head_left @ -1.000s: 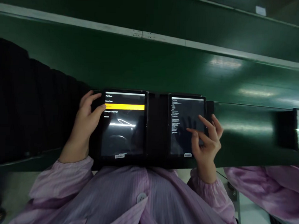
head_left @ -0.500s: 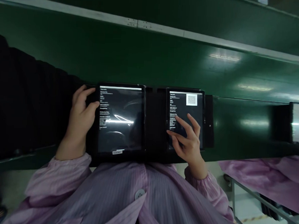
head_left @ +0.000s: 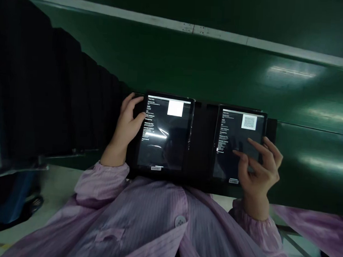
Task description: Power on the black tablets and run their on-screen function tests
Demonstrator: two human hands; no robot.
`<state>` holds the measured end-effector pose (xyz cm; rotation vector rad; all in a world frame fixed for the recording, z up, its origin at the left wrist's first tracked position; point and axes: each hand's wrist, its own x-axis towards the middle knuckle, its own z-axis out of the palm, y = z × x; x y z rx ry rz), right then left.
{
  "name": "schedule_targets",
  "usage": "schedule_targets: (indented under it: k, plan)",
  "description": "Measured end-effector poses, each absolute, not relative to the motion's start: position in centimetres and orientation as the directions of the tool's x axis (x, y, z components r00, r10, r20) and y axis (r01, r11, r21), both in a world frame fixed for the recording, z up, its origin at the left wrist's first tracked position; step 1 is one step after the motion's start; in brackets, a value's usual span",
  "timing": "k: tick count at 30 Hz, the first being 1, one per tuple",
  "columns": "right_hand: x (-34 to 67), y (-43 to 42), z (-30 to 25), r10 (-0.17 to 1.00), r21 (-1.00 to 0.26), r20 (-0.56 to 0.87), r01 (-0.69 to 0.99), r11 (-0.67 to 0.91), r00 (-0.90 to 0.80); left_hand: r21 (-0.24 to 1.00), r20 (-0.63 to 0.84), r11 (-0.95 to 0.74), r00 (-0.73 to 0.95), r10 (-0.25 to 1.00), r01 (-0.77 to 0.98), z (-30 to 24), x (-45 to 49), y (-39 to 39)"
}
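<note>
Two tablets with lit dark screens lie side by side on black covers. My left hand (head_left: 125,124) rests along the left edge of the left tablet (head_left: 165,143), thumb and forefinger apart and touching its edge rather than closed around it. White text and a blank white square show on that screen. Over the lower right of the right tablet (head_left: 230,135) my right hand (head_left: 259,170) is open, fingers spread and bent, with nothing held. One fingertip is close to the screen; whether it touches, I cannot tell. A patterned code square (head_left: 249,122) shows in that screen's upper right.
A row of black upright objects (head_left: 67,93) stands at the left on the green table (head_left: 163,60). A pale strip (head_left: 221,36) crosses the tabletop farther back. Purple fabric (head_left: 315,229) is at the lower right, beside a metal frame.
The view has shifted left, so the tablets appear farther right. My right hand has moved toward the right tablet's right edge, uncovering its text. A white square has appeared on the left tablet's screen.
</note>
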<state>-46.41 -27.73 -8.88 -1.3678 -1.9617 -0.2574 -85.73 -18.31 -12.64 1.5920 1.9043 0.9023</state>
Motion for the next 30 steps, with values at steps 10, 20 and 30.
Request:
schedule_targets:
  k: [10, 20, 30]
  plan:
    - [-46.4, -25.1, -8.6, 0.794, -0.205, 0.604, 0.947, 0.245, -0.075, 0.76, 0.042, 0.035, -0.102, 0.994, 0.65, -12.4, -85.1, -19.1]
    - [-46.2, -23.0, -10.3, 0.83, -0.259, 0.555, 0.934, 0.247, -0.066, 0.824, 0.071, 0.078, -0.239, 0.968, 0.561, -11.8, -84.2, -17.1]
    - [-45.4, -25.0, -9.5, 0.82, -0.317, 0.572, 0.928, 0.196, 0.022, 0.869, 0.026, 0.142, -0.33, 0.943, 0.474, -11.1, -83.1, -16.4]
